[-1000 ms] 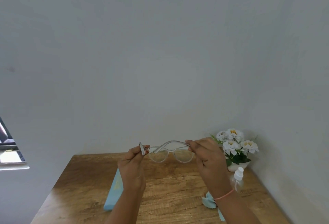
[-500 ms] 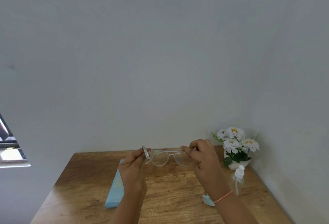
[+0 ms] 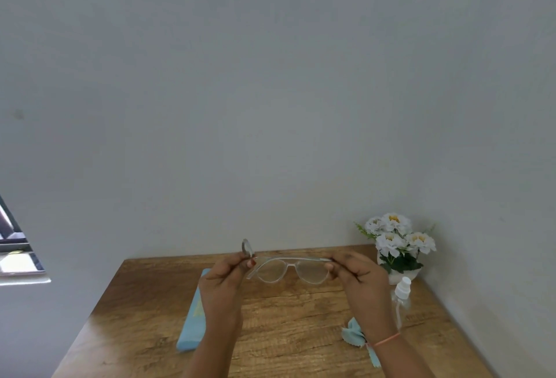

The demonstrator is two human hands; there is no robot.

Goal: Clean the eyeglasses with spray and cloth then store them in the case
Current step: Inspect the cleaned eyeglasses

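While pinched at both ends, eyeglasses [image 3: 288,269] held level above the desk [image 3: 285,332], lenses hanging below the top bar, clear of the wood. Left hand [image 3: 224,284]: thumb and forefinger nipping the left corner of the frame, other fingers curled loosely beneath. Right hand [image 3: 361,281]: fingertips closed on the right hinge end, thin orange band at the wrist.

Changed over the last second: one temple arm, arched open behind the lenses a second ago, now lying flat along the top of the frame, its curved ear tip poking up past the left hand. Whole pair also lowered a little, nearer the desk. Other temple: hidden by the hands, cannot tell whether folded.

Meaning for the task, as a judgement: folding under way, so probably the storing stage rather than spraying or wiping. In keeping with that: spray bottle [image 3: 401,290] standing untouched just beyond the right wrist, beside the potted white flowers [image 3: 397,245]; blue cloth [image 3: 355,332] crumpled on the desk by the right forearm; neither in a hand. Pale blue case [image 3: 192,326] flat on the desk beside the left forearm, open or closed impossible to tell. Left to do: free one hand, take up the case, slide the folded pair in. Worth minding: fingertips smudging the lenses during the hand-over.
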